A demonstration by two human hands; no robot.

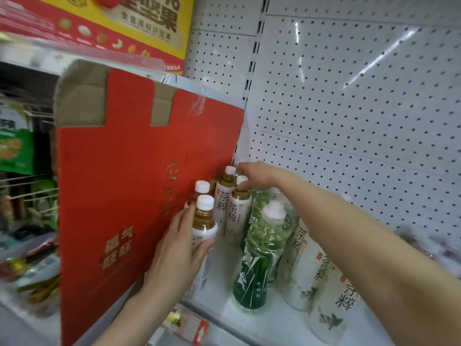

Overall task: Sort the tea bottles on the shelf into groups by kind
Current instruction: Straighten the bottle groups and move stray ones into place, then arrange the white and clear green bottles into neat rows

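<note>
box [139, 171] left | tea bottles [235, 211] just beside it | further bottles [264, 245] right again | all on shelf [274, 320]

We've got a big red carton [139, 171] standing upright on the left, with white pegboard [349, 96] filling the far right behind it. Up top left there's a yellow-and-red nut box [139, 23]. Blurry green snack bags [15, 151] sit at far left, and there's a price tag [192, 325] down near us.

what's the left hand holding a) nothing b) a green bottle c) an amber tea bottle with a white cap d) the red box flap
c: the left hand curls its fingers round the front amber bottle beside the red box, while the right hand pinches the cap of the back amber bottle.
</note>
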